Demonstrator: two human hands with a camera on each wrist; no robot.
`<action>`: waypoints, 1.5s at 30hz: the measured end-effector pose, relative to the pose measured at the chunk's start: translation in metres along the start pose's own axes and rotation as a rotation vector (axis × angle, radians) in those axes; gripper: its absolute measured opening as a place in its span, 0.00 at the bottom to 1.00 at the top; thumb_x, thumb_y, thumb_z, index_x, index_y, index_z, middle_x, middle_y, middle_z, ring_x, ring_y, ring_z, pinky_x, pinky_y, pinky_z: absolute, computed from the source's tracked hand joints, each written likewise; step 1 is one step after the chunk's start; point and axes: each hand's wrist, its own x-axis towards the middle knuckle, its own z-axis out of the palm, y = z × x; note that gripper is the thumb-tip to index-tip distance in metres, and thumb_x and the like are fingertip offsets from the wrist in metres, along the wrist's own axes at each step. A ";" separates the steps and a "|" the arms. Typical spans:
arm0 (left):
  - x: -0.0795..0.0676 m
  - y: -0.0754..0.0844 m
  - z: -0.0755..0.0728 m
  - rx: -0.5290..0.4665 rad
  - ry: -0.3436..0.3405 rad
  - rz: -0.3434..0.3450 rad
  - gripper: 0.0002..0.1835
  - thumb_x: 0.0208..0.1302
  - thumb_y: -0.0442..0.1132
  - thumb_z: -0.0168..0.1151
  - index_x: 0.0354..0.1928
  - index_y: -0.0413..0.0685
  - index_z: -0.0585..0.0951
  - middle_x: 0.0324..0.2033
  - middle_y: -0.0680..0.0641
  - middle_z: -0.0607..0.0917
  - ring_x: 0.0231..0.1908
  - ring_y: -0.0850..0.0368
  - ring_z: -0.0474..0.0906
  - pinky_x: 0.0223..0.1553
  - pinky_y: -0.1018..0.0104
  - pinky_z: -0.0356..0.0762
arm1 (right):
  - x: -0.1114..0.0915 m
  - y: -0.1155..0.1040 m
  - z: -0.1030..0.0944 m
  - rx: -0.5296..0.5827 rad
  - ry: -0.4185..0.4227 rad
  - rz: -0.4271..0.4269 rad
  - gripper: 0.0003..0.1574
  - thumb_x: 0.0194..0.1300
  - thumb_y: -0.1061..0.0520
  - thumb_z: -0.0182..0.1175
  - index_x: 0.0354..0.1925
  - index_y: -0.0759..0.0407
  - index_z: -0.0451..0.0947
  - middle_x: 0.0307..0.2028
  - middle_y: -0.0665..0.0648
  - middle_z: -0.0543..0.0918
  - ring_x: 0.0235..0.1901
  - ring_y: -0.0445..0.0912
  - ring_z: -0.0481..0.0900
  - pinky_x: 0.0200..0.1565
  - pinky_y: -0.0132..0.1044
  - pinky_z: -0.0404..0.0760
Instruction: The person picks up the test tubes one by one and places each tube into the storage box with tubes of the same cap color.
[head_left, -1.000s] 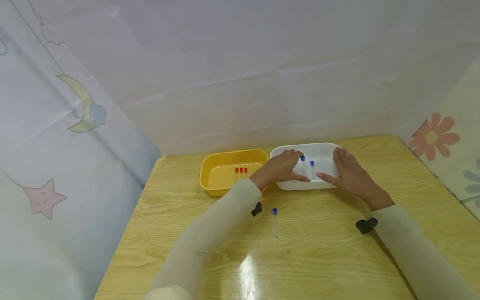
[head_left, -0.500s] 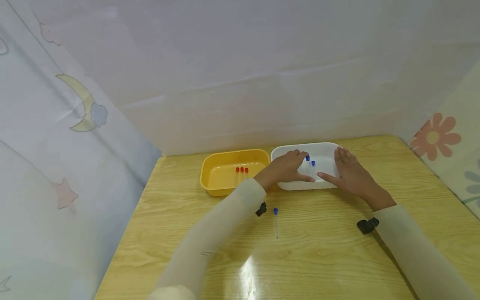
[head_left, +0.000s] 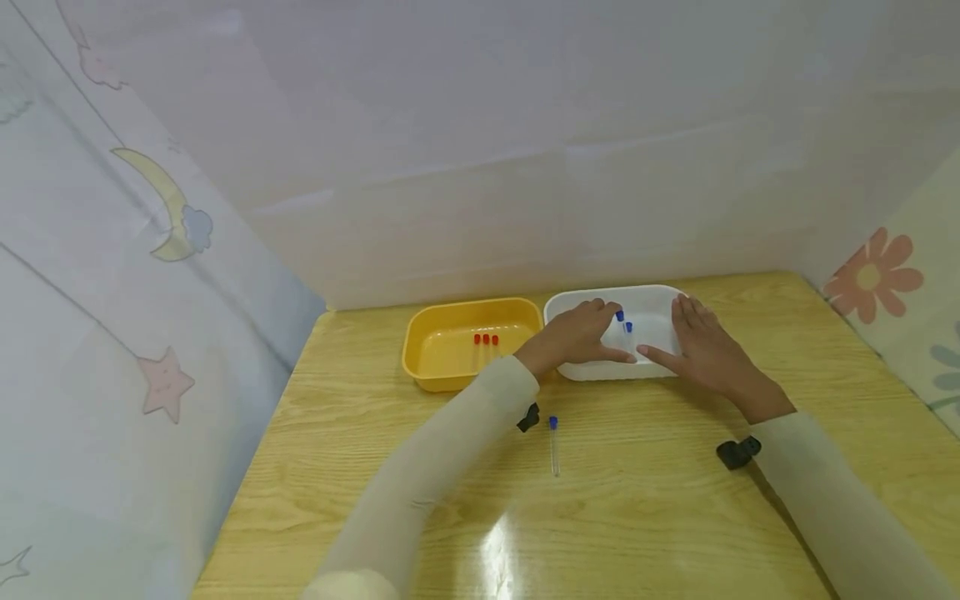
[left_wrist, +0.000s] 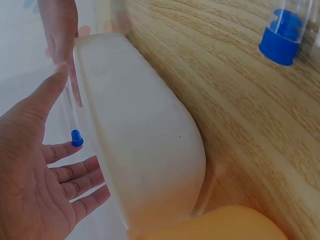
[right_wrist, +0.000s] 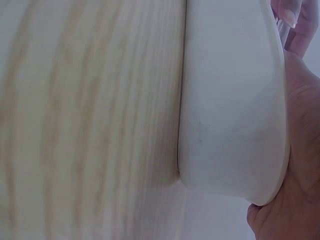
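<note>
A clear test tube with a blue cap (head_left: 620, 316) spans from the thumb to the index fingertip of my left hand (head_left: 581, 333), which pinches it lengthwise over the white tray (head_left: 615, 372). In the left wrist view, the blue cap (left_wrist: 76, 138) sits against the index finger; the other fingers stay spread. Close to its right lies a second blue-capped tube (head_left: 629, 327) in the tray. My right hand (head_left: 708, 350) rests on the tray's right end, fingers extended, thumb along the front rim. Part of the tray's inside is hidden behind my left hand.
A yellow tray (head_left: 431, 384) stands at the left against the white one and holds three red-capped tubes (head_left: 486, 340). Another blue-capped tube (head_left: 554, 446) lies on the wooden table (head_left: 637, 500) in front. A pale sheet (head_left: 465, 167) rises behind the table.
My left hand has shifted slightly right with its tube, bringing the blue cap nearer to the second tube's cap. My right hand has kept its place on the white tray.
</note>
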 end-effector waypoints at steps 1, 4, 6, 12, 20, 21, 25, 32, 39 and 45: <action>0.000 0.000 0.000 0.000 -0.003 -0.004 0.52 0.49 0.77 0.51 0.71 0.54 0.59 0.61 0.51 0.70 0.55 0.60 0.69 0.56 0.68 0.70 | 0.000 -0.001 -0.001 0.007 -0.006 0.003 0.66 0.63 0.27 0.47 0.70 0.76 0.33 0.71 0.73 0.35 0.70 0.63 0.34 0.68 0.55 0.33; -0.001 0.001 -0.001 -0.003 -0.017 -0.019 0.52 0.49 0.77 0.51 0.71 0.55 0.59 0.62 0.51 0.70 0.56 0.60 0.68 0.57 0.68 0.69 | -0.001 -0.003 -0.004 0.021 -0.026 0.012 0.66 0.63 0.27 0.47 0.69 0.76 0.32 0.71 0.72 0.33 0.70 0.63 0.32 0.67 0.56 0.33; -0.001 0.001 -0.001 -0.011 -0.019 -0.022 0.52 0.49 0.77 0.52 0.71 0.54 0.59 0.62 0.51 0.70 0.56 0.60 0.68 0.57 0.68 0.69 | -0.001 -0.004 -0.004 0.016 -0.035 0.012 0.66 0.63 0.27 0.46 0.69 0.76 0.31 0.71 0.73 0.33 0.70 0.64 0.32 0.67 0.57 0.32; 0.004 0.000 0.001 -0.026 -0.006 -0.026 0.50 0.50 0.76 0.53 0.70 0.54 0.60 0.61 0.51 0.70 0.56 0.60 0.68 0.57 0.67 0.69 | -0.002 -0.002 -0.003 -0.003 -0.023 0.006 0.66 0.64 0.28 0.46 0.69 0.76 0.32 0.71 0.73 0.33 0.70 0.64 0.33 0.67 0.56 0.32; 0.009 -0.001 0.006 -0.010 -0.015 -0.041 0.50 0.50 0.75 0.53 0.71 0.54 0.59 0.61 0.51 0.70 0.56 0.59 0.68 0.56 0.66 0.70 | -0.001 -0.002 -0.003 0.012 -0.011 0.007 0.66 0.63 0.28 0.48 0.69 0.76 0.32 0.71 0.73 0.34 0.70 0.64 0.33 0.67 0.57 0.33; 0.010 -0.002 0.008 -0.009 -0.015 -0.043 0.50 0.50 0.75 0.53 0.70 0.55 0.59 0.61 0.51 0.70 0.56 0.59 0.68 0.56 0.66 0.70 | -0.001 -0.002 -0.002 0.014 -0.013 0.009 0.66 0.63 0.28 0.47 0.70 0.76 0.32 0.71 0.72 0.33 0.70 0.64 0.32 0.67 0.57 0.33; 0.011 -0.005 0.012 -0.013 -0.015 -0.049 0.50 0.49 0.76 0.54 0.70 0.54 0.60 0.60 0.51 0.71 0.55 0.60 0.69 0.55 0.67 0.71 | -0.001 -0.002 0.000 0.016 -0.025 0.018 0.66 0.63 0.27 0.47 0.70 0.75 0.31 0.71 0.72 0.32 0.70 0.63 0.31 0.67 0.56 0.32; 0.013 -0.006 0.014 -0.005 -0.018 -0.053 0.51 0.49 0.75 0.55 0.70 0.55 0.60 0.59 0.52 0.72 0.54 0.61 0.69 0.53 0.67 0.72 | -0.003 -0.003 -0.003 0.018 -0.021 0.029 0.67 0.63 0.27 0.47 0.70 0.75 0.32 0.71 0.73 0.34 0.70 0.64 0.33 0.67 0.57 0.34; 0.014 -0.002 0.014 -0.018 -0.046 -0.071 0.49 0.50 0.72 0.58 0.70 0.56 0.60 0.60 0.52 0.71 0.55 0.61 0.68 0.55 0.66 0.71 | -0.003 -0.002 -0.003 0.013 -0.024 0.032 0.67 0.63 0.26 0.46 0.70 0.75 0.32 0.71 0.72 0.34 0.70 0.64 0.33 0.67 0.57 0.33; 0.017 -0.002 0.018 0.002 -0.046 -0.077 0.49 0.50 0.72 0.58 0.70 0.55 0.59 0.59 0.52 0.71 0.54 0.61 0.68 0.54 0.67 0.72 | -0.003 -0.002 -0.002 0.021 -0.021 0.029 0.67 0.63 0.26 0.46 0.70 0.75 0.32 0.71 0.72 0.34 0.70 0.64 0.32 0.67 0.56 0.33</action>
